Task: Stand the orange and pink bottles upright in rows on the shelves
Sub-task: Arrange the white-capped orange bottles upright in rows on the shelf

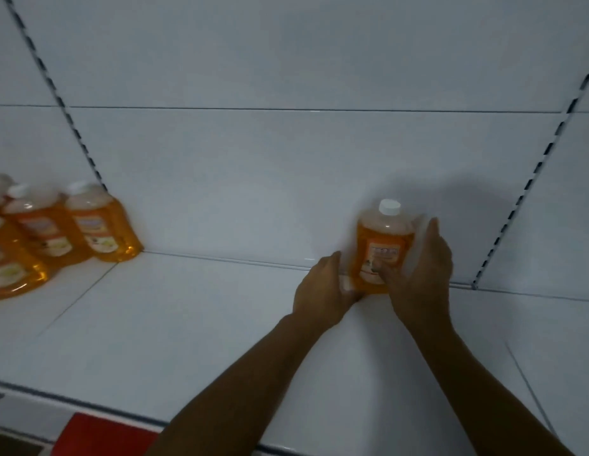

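white shelf (187, 324) and back panel (286, 176) are filling the view. at four o'clock, an upright orange bottle (383, 248) is being gripped by the right hand (421, 278) and steadied by the left hand (322, 291); it should be squared against the panel before release. grouped bottles (56, 232) are standing at nine o'clock.

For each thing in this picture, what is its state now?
Orange liquid bottle with white cap: upright at the shelf's back, capped, held between both hands.
Left hand: touches the bottle's base.
Right hand: wraps the bottle's side.
Group of orange bottles at left: capped, standing.
White metal shelf: bare in the middle.
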Demonstrator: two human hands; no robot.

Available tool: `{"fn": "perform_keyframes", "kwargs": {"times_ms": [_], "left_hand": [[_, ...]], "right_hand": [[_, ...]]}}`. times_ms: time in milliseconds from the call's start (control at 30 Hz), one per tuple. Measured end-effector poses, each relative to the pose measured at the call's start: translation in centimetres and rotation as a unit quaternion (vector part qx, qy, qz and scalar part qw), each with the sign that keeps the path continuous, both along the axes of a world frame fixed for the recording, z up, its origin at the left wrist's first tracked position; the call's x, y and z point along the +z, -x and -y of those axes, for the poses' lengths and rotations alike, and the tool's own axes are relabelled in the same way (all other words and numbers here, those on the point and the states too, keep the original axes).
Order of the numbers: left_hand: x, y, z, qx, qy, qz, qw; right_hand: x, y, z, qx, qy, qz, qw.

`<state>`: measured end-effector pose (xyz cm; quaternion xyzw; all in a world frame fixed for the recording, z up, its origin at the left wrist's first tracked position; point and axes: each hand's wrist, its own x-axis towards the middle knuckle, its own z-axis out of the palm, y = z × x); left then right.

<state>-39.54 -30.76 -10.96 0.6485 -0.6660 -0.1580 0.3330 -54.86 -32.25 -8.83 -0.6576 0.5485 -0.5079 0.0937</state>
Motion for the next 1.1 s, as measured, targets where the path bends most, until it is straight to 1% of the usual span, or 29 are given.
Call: {"fn": "perform_keyframes", "kwargs": {"times_ms": [67, 100, 167, 267, 333, 400, 533, 700, 833, 967, 1100], "left_hand": [[-0.2, -3.0, -1.1, 0.038, 0.003, 0.046, 0.998], [-0.3, -4.9, -1.7, 0.06, 0.008, 0.054, 0.997], [-0.1, -8.9, -3.3, 0.1, 0.006, 0.05, 0.994], [-0.1, -15.4, -5.6, 0.159, -0.011, 0.04, 0.986], [-0.3, -19.5, -7.0, 0.19, -0.021, 0.032, 0.981], [-0.5, -23.4, -8.1, 0.211, -0.021, 0.018, 0.977], [-0.5, -30.5, -9.8, 0.252, -0.02, -0.005, 0.968], [-0.1, -37.7, -11.0, 0.277, -0.006, -0.044, 0.96], [0.0, -41.1, -10.8, 0.273, 0.043, -0.075, 0.958], [1.2, -42.5, -9.6, 0.229, 0.091, -0.147, 0.958], [0.8, -42.5, -8.1, 0.202, 0.085, -0.194, 0.956]], "right_hand": [[0.1, -0.4, -0.7, -0.037, 0.08, -0.035, 0.996], [0.0, -0.9, -0.9, -0.038, 0.116, -0.038, 0.992], [0.1, -2.9, -1.0, -0.014, 0.163, -0.044, 0.986], [-0.1, -8.0, -1.6, 0.036, 0.216, -0.077, 0.973], [-0.5, -12.2, -2.1, 0.069, 0.228, -0.104, 0.966], [-0.8, -16.8, -2.5, 0.103, 0.216, -0.109, 0.965], [-0.9, -26.5, -3.2, 0.178, 0.159, -0.097, 0.966], [-0.7, -36.7, -3.5, 0.216, 0.114, -0.112, 0.963], [-0.6, -41.9, -3.2, 0.227, 0.098, -0.137, 0.959], [-0.3, -45.3, -2.1, 0.24, 0.084, -0.154, 0.955], [0.3, -47.7, -1.4, 0.275, 0.064, -0.131, 0.95]]}}
